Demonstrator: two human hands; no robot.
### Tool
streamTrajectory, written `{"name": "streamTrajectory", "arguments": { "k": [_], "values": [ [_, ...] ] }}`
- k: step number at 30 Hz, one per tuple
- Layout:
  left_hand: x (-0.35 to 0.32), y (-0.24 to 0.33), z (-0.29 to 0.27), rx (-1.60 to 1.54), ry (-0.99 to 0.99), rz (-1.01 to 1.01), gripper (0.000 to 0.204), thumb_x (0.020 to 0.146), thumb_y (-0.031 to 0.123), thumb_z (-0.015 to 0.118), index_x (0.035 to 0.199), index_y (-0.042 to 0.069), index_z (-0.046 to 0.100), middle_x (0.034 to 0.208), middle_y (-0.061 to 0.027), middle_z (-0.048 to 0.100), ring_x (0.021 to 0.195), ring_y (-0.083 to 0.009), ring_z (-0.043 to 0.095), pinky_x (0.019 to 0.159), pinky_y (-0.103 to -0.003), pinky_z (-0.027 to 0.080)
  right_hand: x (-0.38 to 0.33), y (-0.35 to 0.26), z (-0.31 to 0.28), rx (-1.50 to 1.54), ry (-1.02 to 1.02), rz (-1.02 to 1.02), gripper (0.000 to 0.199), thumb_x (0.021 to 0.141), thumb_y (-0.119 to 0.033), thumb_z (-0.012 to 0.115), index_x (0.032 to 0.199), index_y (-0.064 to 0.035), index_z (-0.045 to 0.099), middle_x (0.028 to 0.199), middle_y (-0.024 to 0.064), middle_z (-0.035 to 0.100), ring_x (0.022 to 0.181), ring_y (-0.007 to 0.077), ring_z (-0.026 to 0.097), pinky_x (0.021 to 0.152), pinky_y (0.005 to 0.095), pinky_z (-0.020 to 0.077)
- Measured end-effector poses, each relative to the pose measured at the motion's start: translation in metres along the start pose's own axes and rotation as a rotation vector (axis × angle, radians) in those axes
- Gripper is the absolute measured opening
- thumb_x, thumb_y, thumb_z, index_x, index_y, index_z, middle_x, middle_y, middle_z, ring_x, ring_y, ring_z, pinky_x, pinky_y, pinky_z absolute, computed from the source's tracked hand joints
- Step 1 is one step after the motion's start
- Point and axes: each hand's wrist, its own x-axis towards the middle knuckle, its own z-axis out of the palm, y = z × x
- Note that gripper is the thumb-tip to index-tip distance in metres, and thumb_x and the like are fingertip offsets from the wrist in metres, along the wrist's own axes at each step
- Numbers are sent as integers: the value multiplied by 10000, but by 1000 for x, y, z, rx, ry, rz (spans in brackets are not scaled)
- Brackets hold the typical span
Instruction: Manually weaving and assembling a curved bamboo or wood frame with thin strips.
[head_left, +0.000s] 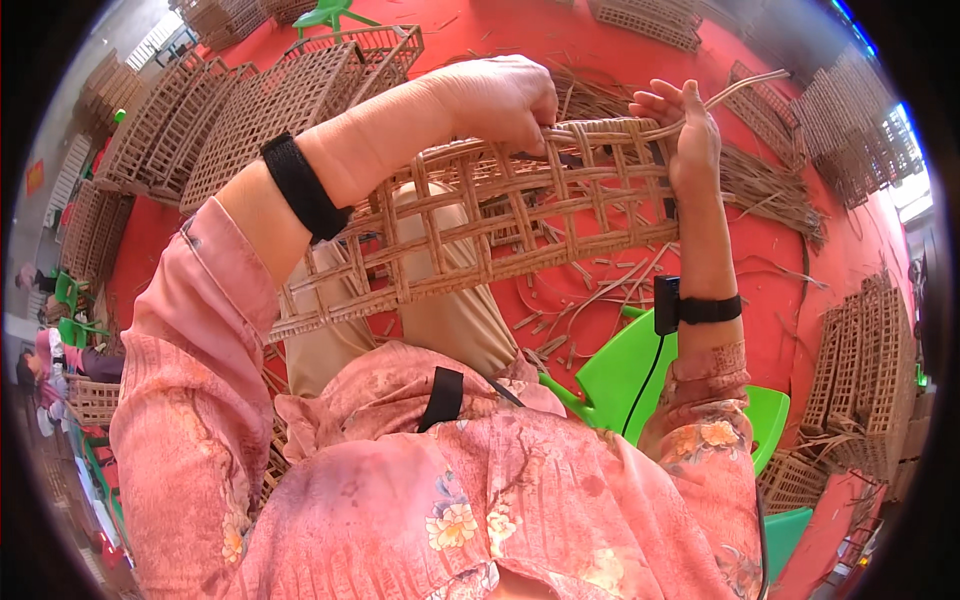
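A brown woven rattan basket (480, 270) with an open lattice side lies tilted across my lap. My left hand (505, 100) reaches over its far rim, the fingers curled and pressed together on the rim near its middle. At the basket's right end is my right hand (690, 135), its fingers and thumb stretched apart and the palm beside the corner. A pale rattan strand (745, 88) runs from the rim past my right palm and sticks out to the upper right. The fingertips of my left hand are partly hidden.
Bundles of loose rattan strips (770, 190) lie on the red floor (540, 300) beyond the basket, with cut scraps nearby. A bright green chair (620, 370) stands at my right. Stacked lattice baskets (270, 120) rise at the far left; more baskets (860, 370) stand at the right.
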Motion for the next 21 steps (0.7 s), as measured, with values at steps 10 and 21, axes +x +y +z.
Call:
{"name": "streamTrajectory", "arguments": {
  "k": [10, 21],
  "values": [
    [15, 13, -1, 100, -110, -6, 412, 829, 363, 651, 990, -15, 691, 888, -144, 676, 873, -284, 652, 798, -395, 514, -5, -3, 3, 65, 30, 41, 544, 1075, -401, 361, 1214, 88, 555, 1064, 253, 684, 909, 301, 696, 782, 388, 599],
    [29, 16, 1, 132, -2, 53, 365, 758, 298, 714, 962, -4, 732, 898, -170, 700, 829, -323, 678, 809, -411, 536, -7, -5, 6, 76, 57, 66, 532, 1079, -394, 349, 1210, 81, 552, 1063, 253, 685, 914, 308, 699, 787, 398, 600]
  ]
}}
